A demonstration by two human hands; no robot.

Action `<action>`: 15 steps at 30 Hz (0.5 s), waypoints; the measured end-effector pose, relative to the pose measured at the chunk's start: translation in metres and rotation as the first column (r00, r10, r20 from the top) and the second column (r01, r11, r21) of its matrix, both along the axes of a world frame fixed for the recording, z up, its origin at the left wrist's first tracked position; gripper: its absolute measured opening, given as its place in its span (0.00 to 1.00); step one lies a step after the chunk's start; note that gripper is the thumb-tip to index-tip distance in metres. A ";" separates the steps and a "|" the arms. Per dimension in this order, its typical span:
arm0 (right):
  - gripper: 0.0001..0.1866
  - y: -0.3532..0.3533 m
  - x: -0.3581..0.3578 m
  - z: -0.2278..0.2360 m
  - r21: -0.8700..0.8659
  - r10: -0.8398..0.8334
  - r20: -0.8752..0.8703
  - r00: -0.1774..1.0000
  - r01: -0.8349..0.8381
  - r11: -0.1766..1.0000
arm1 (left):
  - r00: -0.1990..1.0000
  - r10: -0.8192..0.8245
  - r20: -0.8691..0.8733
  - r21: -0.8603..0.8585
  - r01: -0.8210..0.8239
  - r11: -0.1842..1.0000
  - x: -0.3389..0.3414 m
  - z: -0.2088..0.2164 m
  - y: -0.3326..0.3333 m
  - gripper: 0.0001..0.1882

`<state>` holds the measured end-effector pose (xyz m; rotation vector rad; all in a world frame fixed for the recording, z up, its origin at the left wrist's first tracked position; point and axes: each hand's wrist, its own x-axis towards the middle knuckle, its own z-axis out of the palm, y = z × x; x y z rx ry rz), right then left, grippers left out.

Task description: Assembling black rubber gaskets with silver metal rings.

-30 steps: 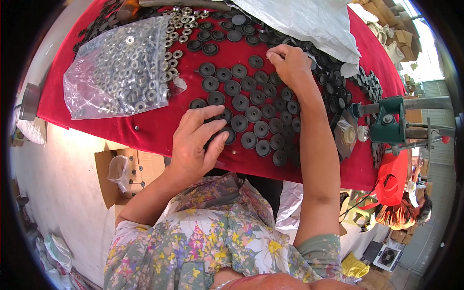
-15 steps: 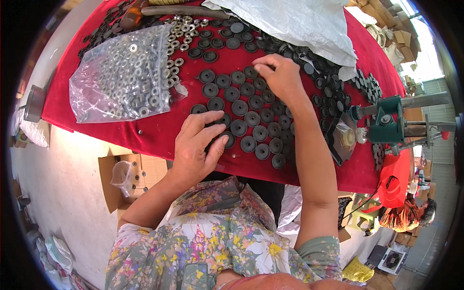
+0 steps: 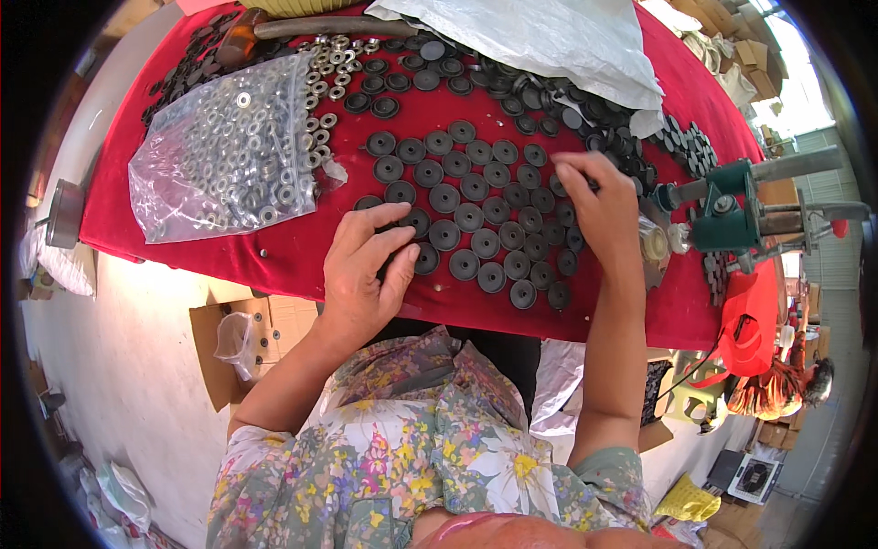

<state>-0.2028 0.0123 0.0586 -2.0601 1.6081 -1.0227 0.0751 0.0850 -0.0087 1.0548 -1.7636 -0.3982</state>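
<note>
Several black round cup-like discs lie in loose rows, hollow side up, on the red cloth. At their left edge rests my left hand, fingers curved and apart, fingertips by the nearest discs. My right hand is at the right edge of the rows, beside the heap of black parts. Its fingers curl toward the thumb, and a dark bit shows between them; whether it is held or lies behind is unclear.
A clear bag of metal rings lies at left, with loose rings beside it. Behind are a hammer and a white sack. A green metal press stands at right. An open carton sits below the table.
My right hand has moved right and nearer me, from the far side of the disc rows to their right edge. The left hand has barely moved.
</note>
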 end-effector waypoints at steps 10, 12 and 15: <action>0.06 0.099 -0.046 -0.051 -0.068 -0.242 0.168 0.956 0.256 0.964 | 0.988 -0.002 0.154 -0.103 0.019 0.994 -0.011 0.042 -0.090 0.10; 0.06 0.105 -0.038 -0.063 -0.117 -0.288 0.294 0.911 0.334 0.935 | 0.934 0.115 0.338 -0.166 -0.061 0.984 -0.011 0.028 -0.145 0.11; 0.06 0.108 -0.037 -0.073 -0.199 -0.313 0.344 0.885 0.394 0.897 | 0.807 0.244 0.537 -0.212 -0.151 0.966 -0.026 0.017 -0.185 0.14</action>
